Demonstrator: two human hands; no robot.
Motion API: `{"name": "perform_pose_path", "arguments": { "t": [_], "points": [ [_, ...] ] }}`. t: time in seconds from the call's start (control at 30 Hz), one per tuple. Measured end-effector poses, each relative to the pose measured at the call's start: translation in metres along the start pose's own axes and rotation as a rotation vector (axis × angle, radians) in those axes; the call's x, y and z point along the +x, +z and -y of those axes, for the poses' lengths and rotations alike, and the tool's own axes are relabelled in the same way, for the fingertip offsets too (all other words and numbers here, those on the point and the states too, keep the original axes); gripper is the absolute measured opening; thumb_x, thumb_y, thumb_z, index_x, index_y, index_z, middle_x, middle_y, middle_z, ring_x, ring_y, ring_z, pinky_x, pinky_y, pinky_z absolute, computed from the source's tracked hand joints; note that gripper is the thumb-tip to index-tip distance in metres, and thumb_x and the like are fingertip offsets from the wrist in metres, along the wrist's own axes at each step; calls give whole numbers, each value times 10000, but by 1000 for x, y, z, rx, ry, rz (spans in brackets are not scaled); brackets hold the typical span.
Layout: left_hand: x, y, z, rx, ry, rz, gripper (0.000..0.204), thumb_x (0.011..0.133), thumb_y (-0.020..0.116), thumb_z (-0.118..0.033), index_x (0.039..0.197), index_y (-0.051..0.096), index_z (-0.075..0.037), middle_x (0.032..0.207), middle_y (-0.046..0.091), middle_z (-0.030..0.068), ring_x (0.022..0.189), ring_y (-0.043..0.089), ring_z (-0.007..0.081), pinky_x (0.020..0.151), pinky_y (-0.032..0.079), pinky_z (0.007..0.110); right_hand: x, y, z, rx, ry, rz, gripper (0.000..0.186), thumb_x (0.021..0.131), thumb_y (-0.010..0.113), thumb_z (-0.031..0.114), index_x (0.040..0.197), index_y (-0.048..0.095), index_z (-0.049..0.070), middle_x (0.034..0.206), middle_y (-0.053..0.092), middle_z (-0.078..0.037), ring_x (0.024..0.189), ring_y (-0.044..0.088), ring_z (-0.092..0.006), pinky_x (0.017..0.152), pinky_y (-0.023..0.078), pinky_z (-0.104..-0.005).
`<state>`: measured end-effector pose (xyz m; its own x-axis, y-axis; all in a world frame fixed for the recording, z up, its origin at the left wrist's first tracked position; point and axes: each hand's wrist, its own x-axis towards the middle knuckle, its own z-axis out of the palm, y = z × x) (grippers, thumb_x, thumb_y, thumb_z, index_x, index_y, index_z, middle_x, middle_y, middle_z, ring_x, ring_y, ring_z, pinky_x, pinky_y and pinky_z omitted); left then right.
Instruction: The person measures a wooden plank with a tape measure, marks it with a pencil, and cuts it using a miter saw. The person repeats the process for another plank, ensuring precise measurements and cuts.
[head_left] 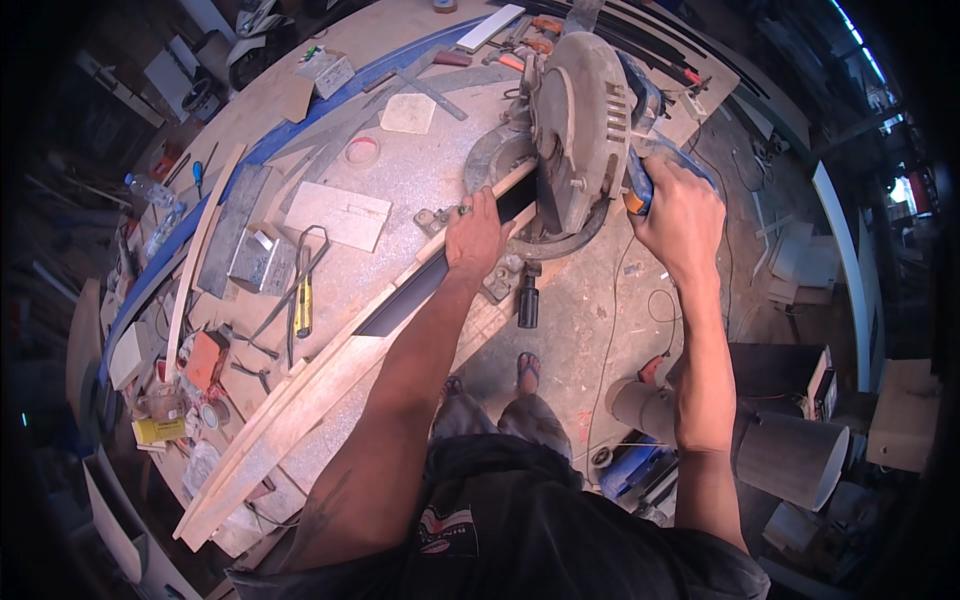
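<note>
A mitre saw (570,130) stands at the top centre, with its dusty guard over a dark blade area and a round base. My right hand (680,205) is shut on the saw's blue handle (638,188). My left hand (475,235) grips long pale wooden strips (265,440) and a dark strip (395,300) lying diagonally across the saw base, running to the lower left; its fingertips curl over their upper edge, left of the blade. A black cylindrical clamp handle (527,300) sticks out below the base.
The cluttered bench (340,165) holds offcuts, a tape roll (361,151), a yellow cutter (304,310), pliers, a bottle (150,192) and a blue strip. My feet (528,372) are on the floor below. Large grey tubes (790,455), cables and boards crowd the right side.
</note>
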<state>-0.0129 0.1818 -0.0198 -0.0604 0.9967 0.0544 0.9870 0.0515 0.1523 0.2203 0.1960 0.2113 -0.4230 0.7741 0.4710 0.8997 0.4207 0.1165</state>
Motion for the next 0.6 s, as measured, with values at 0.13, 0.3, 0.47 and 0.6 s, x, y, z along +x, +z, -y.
{"name": "perform_pose_path", "arguments": {
  "t": [0.13, 0.3, 0.47, 0.6],
  "points": [
    [0, 3, 0, 27, 7, -27, 845, 1045, 653, -557, 1617, 419, 18, 1410, 579, 128, 1328, 575, 268, 1099, 491, 426, -2, 2, 0, 16, -6, -22, 276, 757, 814, 168, 1009, 729, 93, 874, 731, -108, 853, 740, -354, 757, 588, -465],
    [0, 5, 0, 48, 11, -53, 843, 1046, 649, -563, 1614, 425, 18, 1414, 581, 130, 1326, 579, 269, 1092, 496, 432, -4, 4, -1, 0, -7, -18, 265, 755, 816, 177, 986, 718, 92, 862, 723, -107, 839, 734, -351, 751, 585, -464],
    [0, 4, 0, 39, 10, -33, 844, 1050, 643, -563, 1616, 418, 21, 1405, 579, 132, 1323, 580, 269, 1085, 498, 432, -6, 7, 0, 5, -11, -34, 251, 756, 816, 176, 966, 710, 89, 856, 719, -104, 835, 734, -345, 753, 582, -464],
    [0, 4, 1, 35, 15, -37, 841, 1051, 642, -560, 1615, 415, 21, 1401, 578, 131, 1320, 581, 269, 1080, 501, 435, -8, 9, 1, 1, -7, -37, 244, 757, 817, 173, 957, 705, 88, 848, 714, -103, 830, 733, -340, 757, 580, -463]
  ]
}}
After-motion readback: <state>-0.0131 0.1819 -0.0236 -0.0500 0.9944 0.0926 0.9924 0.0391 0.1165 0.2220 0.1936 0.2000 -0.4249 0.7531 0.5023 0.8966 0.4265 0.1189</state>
